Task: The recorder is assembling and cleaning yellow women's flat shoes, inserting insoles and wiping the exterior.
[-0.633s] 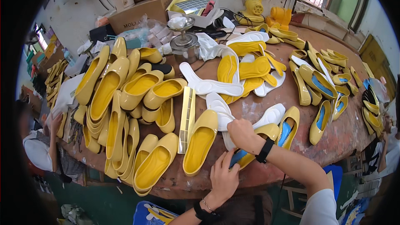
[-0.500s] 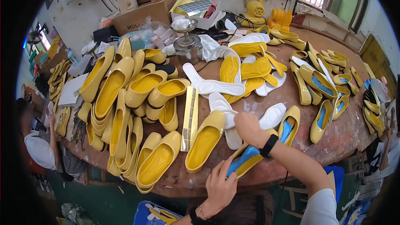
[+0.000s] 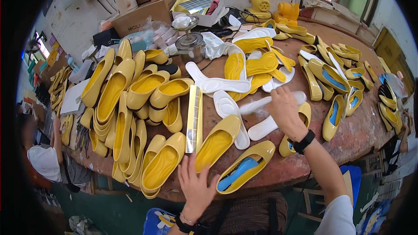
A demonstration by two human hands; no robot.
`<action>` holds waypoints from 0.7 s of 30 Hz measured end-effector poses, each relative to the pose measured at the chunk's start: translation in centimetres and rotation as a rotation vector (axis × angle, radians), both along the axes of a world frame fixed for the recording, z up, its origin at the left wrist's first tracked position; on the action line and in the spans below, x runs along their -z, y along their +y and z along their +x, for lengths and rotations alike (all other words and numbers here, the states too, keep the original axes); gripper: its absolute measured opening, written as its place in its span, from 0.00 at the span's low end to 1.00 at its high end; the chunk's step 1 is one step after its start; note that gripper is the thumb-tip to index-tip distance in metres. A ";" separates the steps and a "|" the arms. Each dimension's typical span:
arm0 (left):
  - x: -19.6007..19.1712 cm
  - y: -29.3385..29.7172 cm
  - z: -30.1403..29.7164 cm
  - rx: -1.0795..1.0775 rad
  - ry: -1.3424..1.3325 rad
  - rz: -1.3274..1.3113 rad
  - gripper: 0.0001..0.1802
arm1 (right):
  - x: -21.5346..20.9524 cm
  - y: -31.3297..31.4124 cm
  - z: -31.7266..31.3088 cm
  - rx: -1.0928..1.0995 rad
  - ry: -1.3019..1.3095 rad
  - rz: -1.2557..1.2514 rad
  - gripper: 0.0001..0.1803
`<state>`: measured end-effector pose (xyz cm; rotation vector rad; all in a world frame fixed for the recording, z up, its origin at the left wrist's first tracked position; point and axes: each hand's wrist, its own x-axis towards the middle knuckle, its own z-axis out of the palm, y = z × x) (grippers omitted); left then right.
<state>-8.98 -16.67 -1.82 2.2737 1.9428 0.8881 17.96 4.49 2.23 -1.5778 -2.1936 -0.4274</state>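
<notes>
My right hand (image 3: pixel 285 111) is closed on a white insole (image 3: pixel 254 105), which is blurred and passes beneath my fingers. Another white insole (image 3: pixel 263 128) lies on the table just below it. My left hand (image 3: pixel 196 185) has its fingers spread, with the fingertips at the lower end of a yellow-and-silver strip of labels (image 3: pixel 191 126). Close to those fingers stands a yellow flat shoe with a yellow insole (image 3: pixel 217 141). To its right, a yellow flat shoe with a blue lining (image 3: pixel 246 167) sits untouched at the table edge. A similar shoe (image 3: pixel 305 112) is partly hidden behind my right wrist.
Yellow shoes (image 3: pixel 148 82) are heaped on the left, and more blue-lined shoes (image 3: pixel 333 80) lie on the right. White and yellow insoles (image 3: pixel 263 63) pile up at the middle, beside a metal pot (image 3: pixel 190 45). A cardboard box (image 3: pixel 143 15) stands behind. Other people sit at both sides.
My left hand has let go of the blue-lined shoe and moved left to the label strip. My right hand has left that shoe, moved up and right, and taken hold of a white insole.
</notes>
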 end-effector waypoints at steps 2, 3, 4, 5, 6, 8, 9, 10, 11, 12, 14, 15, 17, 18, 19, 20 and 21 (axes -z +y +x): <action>1.2 2.1 -1.2 -0.089 0.098 -0.092 0.12 | -1.0 -0.7 1.7 0.030 -0.054 0.021 0.09; 1.9 2.8 -1.5 -0.076 -0.058 -0.198 0.10 | -1.7 -1.4 2.7 0.095 0.005 -0.060 0.10; 2.6 3.5 -1.8 -0.064 -0.060 -0.175 0.10 | -2.3 -2.0 3.5 0.159 0.063 -0.098 0.10; 3.1 4.2 -1.9 -0.071 -0.008 -0.088 0.10 | -3.0 -2.4 4.1 0.178 0.183 -0.133 0.10; 3.5 4.8 -1.9 -0.066 0.045 0.000 0.11 | -3.4 -3.4 4.4 0.135 0.175 -0.118 0.10; 3.5 6.0 -1.7 -0.119 -0.042 -0.098 0.10 | -4.4 -5.8 5.2 0.063 1.152 -0.336 0.08; 3.1 6.4 -1.4 -0.163 0.052 -0.044 0.11 | -4.9 -7.4 5.7 -0.126 1.384 -0.428 0.14; 2.5 6.7 -1.0 -0.205 0.147 -0.013 0.11 | -5.2 -8.6 5.9 -0.093 1.367 -0.402 0.14; 1.8 6.6 -0.6 -0.200 0.107 0.002 0.14 | -5.3 -9.7 6.2 -0.098 1.578 -0.459 0.18; 0.9 6.1 -0.1 -0.193 0.105 0.015 0.14 | -5.1 -10.8 6.3 -0.102 1.791 -0.515 0.21; -0.8 4.2 0.8 0.000 -0.150 0.063 0.15 | -4.8 -12.7 7.5 -0.154 1.841 -0.687 0.24; -1.4 2.8 1.2 0.074 -0.162 0.064 0.16 | -4.2 -13.6 7.7 -0.246 1.843 -0.624 0.24; -1.5 0.2 2.2 0.163 -0.210 0.001 0.17 | -2.8 -15.3 7.8 -0.375 1.797 -0.442 0.27; -1.1 -0.9 2.5 0.205 -0.232 -0.027 0.17 | -2.2 -15.8 7.9 -0.478 1.956 -0.411 0.30; -0.4 -1.6 2.8 0.214 -0.177 -0.083 0.17 | -1.8 -16.6 8.0 -0.358 1.868 -0.304 0.24; 0.4 -1.9 2.7 0.199 -0.173 -0.120 0.17 | -1.4 -17.1 7.9 -0.327 1.775 -0.183 0.20; 1.3 -2.0 2.7 0.220 -0.154 -0.153 0.17 | -1.3 -17.6 7.8 -0.113 1.760 -0.161 0.18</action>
